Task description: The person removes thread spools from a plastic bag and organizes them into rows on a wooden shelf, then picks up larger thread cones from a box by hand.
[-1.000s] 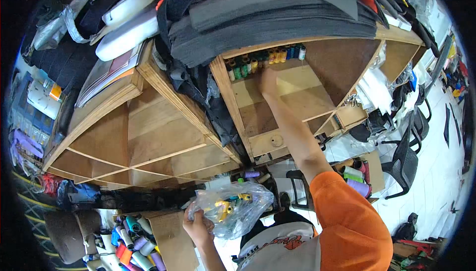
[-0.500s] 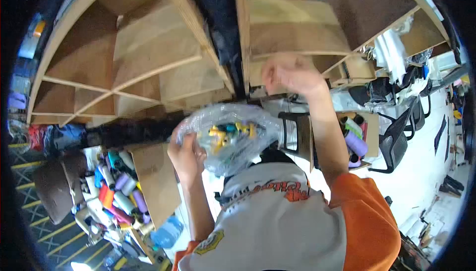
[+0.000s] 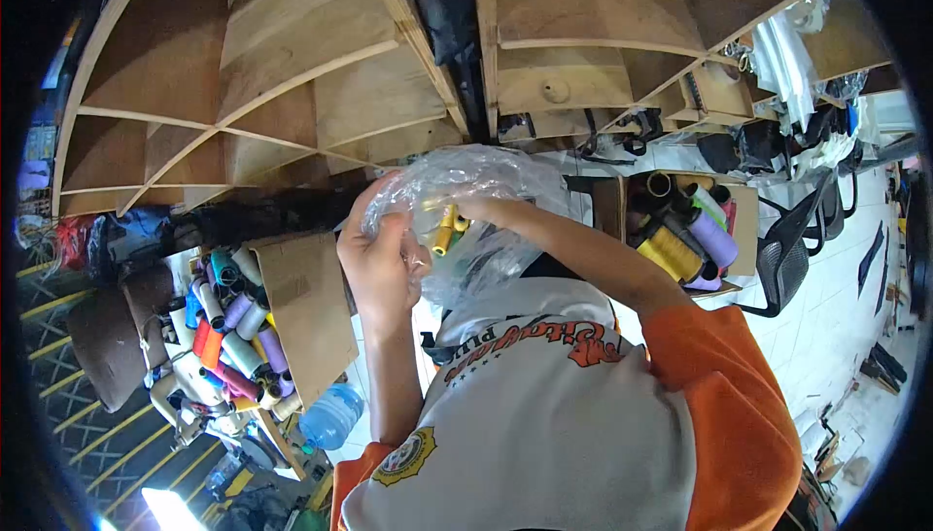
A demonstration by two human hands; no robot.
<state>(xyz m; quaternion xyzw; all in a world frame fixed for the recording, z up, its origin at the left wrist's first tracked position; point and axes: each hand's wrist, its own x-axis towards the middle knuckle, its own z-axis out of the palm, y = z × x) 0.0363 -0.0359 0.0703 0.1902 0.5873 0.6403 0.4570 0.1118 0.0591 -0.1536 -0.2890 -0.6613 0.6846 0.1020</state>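
My left hand (image 3: 381, 264) is closed on the rim of a clear plastic bag (image 3: 510, 176), which it keeps up in front of my chest. Inside the bag are small yellow spools (image 3: 445, 232), apparently of thread. My right hand (image 3: 478, 208) reaches into the bag from the right, right beside these spools. Its fingertips are partly covered by plastic, so whether they grip a spool does not show. Any other contents lie behind the hand and the crumpled film.
Wooden shelf compartments (image 3: 360, 60) stretch across the top. A cardboard box (image 3: 303, 312) at left stands beside many coloured thread cones; another box (image 3: 746, 239) at right contains more cones. A blue water bottle (image 3: 332, 416) is low left, black chairs (image 3: 782, 259) right.
My right hand has come down from the shelf at upper right into the bag. My left hand still grips the bag, which has risen slightly in view. The view has shifted, showing more of the right box.
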